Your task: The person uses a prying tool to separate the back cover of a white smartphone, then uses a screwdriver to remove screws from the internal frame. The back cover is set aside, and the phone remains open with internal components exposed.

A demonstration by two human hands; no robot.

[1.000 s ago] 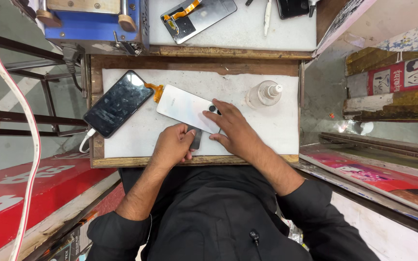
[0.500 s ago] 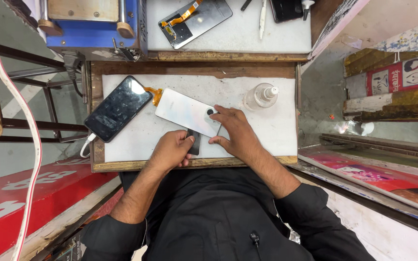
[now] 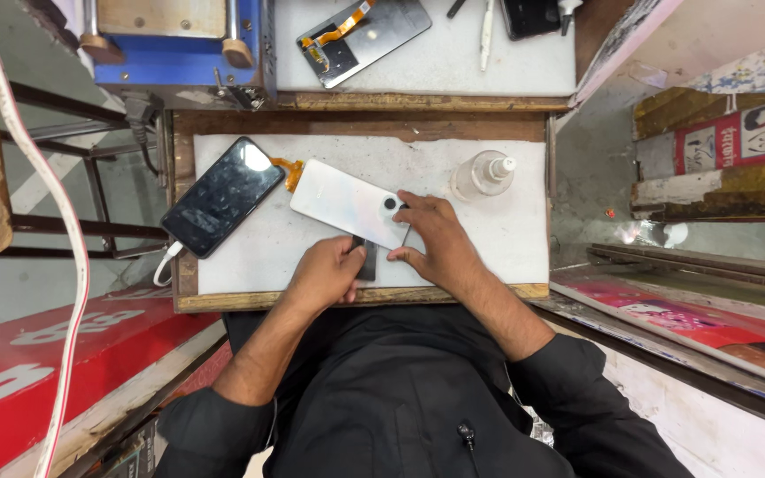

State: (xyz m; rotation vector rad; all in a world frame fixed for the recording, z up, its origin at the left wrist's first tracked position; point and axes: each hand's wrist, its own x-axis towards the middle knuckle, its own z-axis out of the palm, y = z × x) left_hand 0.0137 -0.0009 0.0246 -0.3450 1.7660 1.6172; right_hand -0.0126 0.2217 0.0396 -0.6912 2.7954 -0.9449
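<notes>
Your left hand (image 3: pixel 328 273), fingers curled, pinches a small dark flat piece (image 3: pixel 366 262) in a closed grip. Your right hand (image 3: pixel 431 241) lies flat, fingers spread, pressing the white phone back (image 3: pixel 347 202) onto the desk (image 3: pixel 498 239). A dark-screened phone (image 3: pixel 221 196) lies just left.

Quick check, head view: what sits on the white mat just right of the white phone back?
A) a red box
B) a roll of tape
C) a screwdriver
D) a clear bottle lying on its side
D: the clear bottle lies on the white mat, right of the white phone back.
</notes>
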